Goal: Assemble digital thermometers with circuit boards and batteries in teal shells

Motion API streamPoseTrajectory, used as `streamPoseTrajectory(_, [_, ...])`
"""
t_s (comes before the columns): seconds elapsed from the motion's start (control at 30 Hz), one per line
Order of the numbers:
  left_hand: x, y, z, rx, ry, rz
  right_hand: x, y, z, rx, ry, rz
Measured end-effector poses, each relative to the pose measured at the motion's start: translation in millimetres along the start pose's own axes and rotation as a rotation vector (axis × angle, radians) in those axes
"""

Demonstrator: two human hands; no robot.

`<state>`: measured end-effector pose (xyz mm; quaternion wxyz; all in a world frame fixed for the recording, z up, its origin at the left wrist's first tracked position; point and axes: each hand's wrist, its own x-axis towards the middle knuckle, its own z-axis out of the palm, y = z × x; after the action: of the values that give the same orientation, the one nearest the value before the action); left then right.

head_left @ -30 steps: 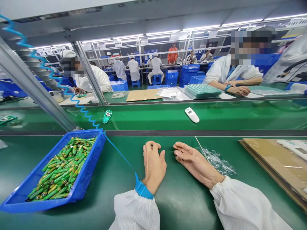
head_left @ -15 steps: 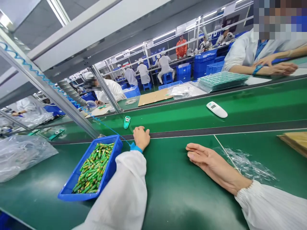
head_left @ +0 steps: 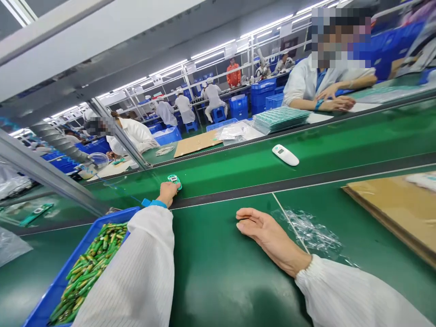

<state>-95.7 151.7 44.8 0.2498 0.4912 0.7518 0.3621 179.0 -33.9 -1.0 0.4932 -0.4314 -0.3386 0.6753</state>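
My left hand (head_left: 168, 193), with a blue band at its wrist, reaches onto the green conveyor belt (head_left: 225, 170). Its fingers are closed on the lower end of a small green circuit board (head_left: 173, 179) with a little display. My right hand (head_left: 269, 234) hovers over the green table, fingers stretched and slightly curved, holding nothing. Farther right on the belt lies a white handheld device (head_left: 289, 157) with a small screen, apart from both hands. Under my left forearm, a blue bin (head_left: 56, 290) holds many green-and-gold batteries (head_left: 93, 265), partly hidden by the sleeve.
Clear plastic scraps (head_left: 315, 234) lie beyond my right wrist. A brown cardboard sheet (head_left: 391, 204) is at the right edge. Across the belt are a stack of green trays (head_left: 284, 119) and a seated co-worker (head_left: 320, 84). A metal post (head_left: 117, 131) stands at left.
My left hand has moved onto the green circuit board and closed on it. The view has shifted right, so the bin now sits farther left. My right hand keeps its open pose.
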Motion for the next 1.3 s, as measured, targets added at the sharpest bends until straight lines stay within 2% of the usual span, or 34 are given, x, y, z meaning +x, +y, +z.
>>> streamPoseTrajectory(0.1, [-40, 15, 9.4, -0.052, -0.152, 0.074, 4, 0, -2, -0.135, 0.038, -0.106])
streamPoseTrajectory(0.2, [-96, 17, 13.0, -0.12, -0.289, 0.221, 5, -1, -4, -0.296, 0.122, -0.23])
streamPoseTrajectory(0.33, [-168, 0, 26.8, -0.189, -0.413, 0.391, 5, 3, -7, -0.603, 0.226, -0.376])
streamPoseTrajectory(0.4, [-192, -10, 34.8, -0.169, -0.441, 0.444, 6, 5, -9, -0.712, 0.271, -0.413])
streamPoseTrajectory(0.47, [-205, -16, 39.6, -0.132, -0.459, 0.469, 8, 8, -11, -0.758, 0.333, -0.419])
streamPoseTrajectory(0.53, [-210, -20, 41.7, -0.096, -0.464, 0.486, 8, 9, -11, -0.794, 0.39, -0.412])
streamPoseTrajectory(0.6, [-210, -22, 43.3, -0.034, -0.433, 0.495, 5, 10, -7, -0.842, 0.38, -0.396])
streamPoseTrajectory(0.77, [-207, -26, 50.9, 0.149, -0.297, 0.523, -9, 8, 15, -0.836, 0.054, -0.456])
streamPoseTrajectory(0.83, [-205, -29, 51.9, 0.171, -0.251, 0.523, -13, 1, 16, -0.82, 0.0, -0.508])
streamPoseTrajectory(0.87, [-203, -29, 51.2, 0.172, -0.228, 0.521, -13, -3, 12, -0.845, 0.031, -0.52])
streamPoseTrajectory(0.93, [-198, -30, 47.8, 0.147, -0.184, 0.515, -15, -11, -2, -1.024, 0.221, -0.486])
streamPoseTrajectory(1.0, [-194, -30, 42.7, 0.086, -0.156, 0.478, -18, -18, -22, -1.309, 0.473, -0.364])
streamPoseTrajectory(1.07, [-189, -29, 37.9, 0.013, -0.161, 0.361, -24, -22, -40, -1.533, 0.629, -0.242])
streamPoseTrajectory(1.13, [-185, -28, 34.4, -0.081, -0.191, 0.22, -31, -28, -55, -1.606, 0.647, -0.223])
streamPoseTrajectory(1.2, [-181, -27, 32.5, -0.229, -0.235, 0.123, -37, -43, -71, -1.576, 0.646, -0.273])
streamPoseTrajectory(1.3, [-178, -26, 31.2, -0.477, -0.339, 0.032, -51, -84, -105, -1.513, 0.782, -0.319])
